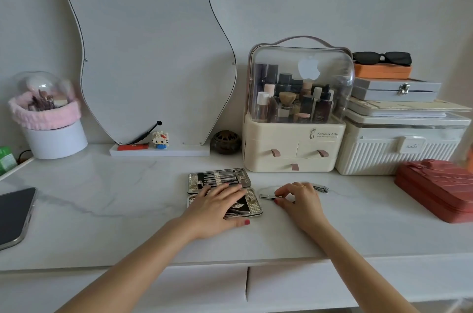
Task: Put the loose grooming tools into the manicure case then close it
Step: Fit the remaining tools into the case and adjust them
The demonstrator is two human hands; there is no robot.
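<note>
The manicure case (220, 178) lies open on the white marble tabletop, both halves lined with metal tools under straps. My left hand (217, 206) rests flat on the near half, fingers spread, covering much of it. Just right of the case, a small silver tool, seemingly tweezers (266, 196), lies on the table with my right hand (299, 200) pinching its right end between thumb and fingers. A silver nail clipper (321, 188) lies loose behind my right hand, partly hidden by it.
A cream cosmetic organiser (291, 149) and a white ribbed box (399, 151) stand behind the case. A red quilted pouch (440, 190) sits at the right, a phone (15, 213) at the left edge. A wavy mirror (148, 51) leans on the wall.
</note>
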